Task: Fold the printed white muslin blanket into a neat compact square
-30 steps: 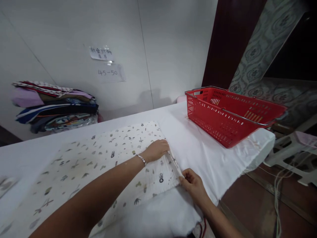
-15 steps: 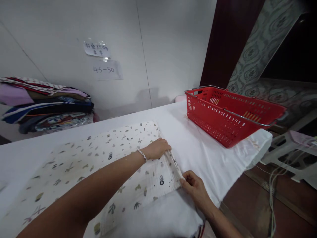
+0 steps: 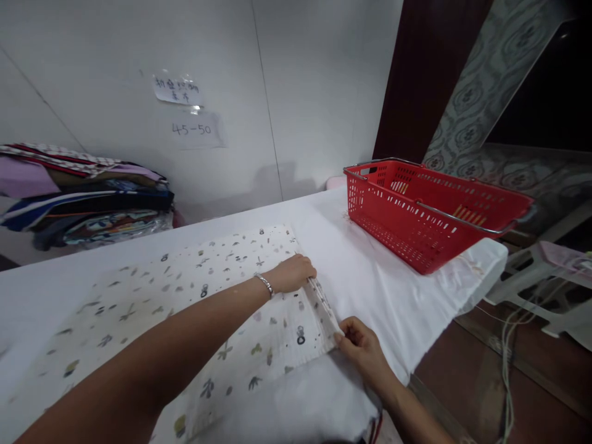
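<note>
Red perforated plastic basket with metal handles: on the right part of the table, well apart from the hands. Pile of folded textiles in lilac, checked, blue, black and mixed colours: at far left, near the wall, cut by the view's edge. White plastic stool with a pinkish top: right, beyond the table. Pale cables: hanging to the brown floor.

Thin white printed cloth, small grey, olive and black motifs: spread on the table, a narrow strip folded along its right edge. The left forearm crosses it and hides part.

Left hand, with silver bracelet: fingers curled closed over the strip, about midway along; thumb hidden. Right hand: thumb and bent index finger pinching the strip's near end.

Surface: long table under a smooth white cover. Room: pale panelled wall bearing two handwritten paper sheets, the lower reading "45-50"; dark red upright panel; patterned grey-green wallpaper at right.

Against one second ago: textile pile and sheets sit further left in view; both hands remain on the same strip; basket unmoved on the table.
</note>
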Motion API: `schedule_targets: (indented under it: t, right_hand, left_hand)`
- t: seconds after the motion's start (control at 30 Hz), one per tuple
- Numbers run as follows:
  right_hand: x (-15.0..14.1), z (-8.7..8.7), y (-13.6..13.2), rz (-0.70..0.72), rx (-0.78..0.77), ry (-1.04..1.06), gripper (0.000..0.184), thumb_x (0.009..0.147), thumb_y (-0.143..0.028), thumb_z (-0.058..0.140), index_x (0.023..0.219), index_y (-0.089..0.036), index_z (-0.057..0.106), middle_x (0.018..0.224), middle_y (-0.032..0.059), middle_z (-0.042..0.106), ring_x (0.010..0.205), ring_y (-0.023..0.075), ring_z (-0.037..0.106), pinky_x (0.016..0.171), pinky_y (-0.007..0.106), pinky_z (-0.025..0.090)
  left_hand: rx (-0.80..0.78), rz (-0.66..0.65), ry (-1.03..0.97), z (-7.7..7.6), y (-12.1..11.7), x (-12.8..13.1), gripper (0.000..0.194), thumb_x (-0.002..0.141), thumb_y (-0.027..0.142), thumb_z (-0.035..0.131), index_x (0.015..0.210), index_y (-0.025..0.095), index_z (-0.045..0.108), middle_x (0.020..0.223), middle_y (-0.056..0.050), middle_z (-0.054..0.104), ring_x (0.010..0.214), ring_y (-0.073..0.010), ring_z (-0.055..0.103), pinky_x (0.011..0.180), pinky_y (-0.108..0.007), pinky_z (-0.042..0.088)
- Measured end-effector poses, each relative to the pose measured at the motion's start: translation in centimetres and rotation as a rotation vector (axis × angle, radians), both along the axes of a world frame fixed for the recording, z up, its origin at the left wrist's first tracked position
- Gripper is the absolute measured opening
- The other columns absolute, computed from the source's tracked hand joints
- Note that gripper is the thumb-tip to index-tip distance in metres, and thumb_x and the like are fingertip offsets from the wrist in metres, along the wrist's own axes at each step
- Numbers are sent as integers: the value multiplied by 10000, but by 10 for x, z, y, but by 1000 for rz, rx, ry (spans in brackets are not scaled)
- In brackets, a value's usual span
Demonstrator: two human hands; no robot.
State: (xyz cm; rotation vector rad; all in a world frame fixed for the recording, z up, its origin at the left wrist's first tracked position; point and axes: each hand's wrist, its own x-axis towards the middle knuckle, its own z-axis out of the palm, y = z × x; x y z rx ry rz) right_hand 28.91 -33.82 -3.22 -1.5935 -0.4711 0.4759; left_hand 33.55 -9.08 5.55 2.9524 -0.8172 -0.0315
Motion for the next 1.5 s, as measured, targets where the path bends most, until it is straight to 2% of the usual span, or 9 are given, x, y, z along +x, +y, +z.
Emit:
schedule_targets:
  t: [0.23,0.43,0.57,0.73,0.8,0.9,1.0,1.23,1.5]
  right_hand:
    - [0,2,0,2,-15,-13,258,774,-421,597,730,-185,500,622,-42,420,569,100,367,517,226,285]
    - [0,-1,0,-8,-20,-15,288,762,-459,601,721,-190,505,606,-39,424,562,105,378,503,224,292]
    - [-1,2,0,10,-9,0,257,776,-422,593,728,-189,497,614,-42,419,568,102,371,515,226,286]
    - [-1,4,1,7,-17,5,261,767,-418,598,721,-185,490,606,-50,403,556,97,354,515,227,277]
    - [-1,4,1,4,-16,4,274,764,-433,600,717,-186,492,608,-48,406,557,98,358,514,225,281]
    - [-1,2,1,4,-8,-5,286,768,-451,599,722,-188,498,611,-44,415,560,99,366,511,222,288]
    - [0,1,0,3,-10,-16,271,777,-441,594,736,-187,508,617,-42,428,565,99,374,516,222,295]
    - [0,0,1,-3,-8,-19,279,770,-450,597,724,-190,507,616,-37,439,565,103,385,514,225,305]
    - [0,-1,1,0,-14,-14,257,776,-424,599,737,-187,508,623,-41,440,568,100,384,521,223,300]
  left_hand:
    - [20,50,92,-1,2,3,189,730,105,546,860,217,625,831,-37,643,878,-190,560,855,-320,367]
    - [122,148,132,1,-3,11,132,703,131,564,809,202,596,800,-43,626,783,-190,560,789,-308,399]
    - [186,135,127,4,-4,13,59,710,142,571,740,192,568,745,-42,607,728,-178,542,783,-318,393]
    - [193,57,78,5,-6,16,94,687,111,592,644,175,538,817,-55,613,857,-199,531,776,-317,378]
    - [186,67,95,4,-6,19,90,687,108,586,646,173,540,804,-51,614,838,-191,535,776,-315,382]
    - [190,111,137,2,-4,22,73,686,112,578,658,176,556,736,-35,608,760,-171,540,794,-312,392]
    - [185,160,161,1,-1,23,43,679,147,595,695,186,592,774,-38,618,757,-171,545,785,-302,408]
    - [241,208,199,7,-8,22,237,680,215,630,916,220,629,853,-68,650,828,-229,584,775,-336,429]
    - [266,218,253,12,-16,25,257,658,182,643,908,242,631,888,-41,674,857,-220,607,790,-328,436]
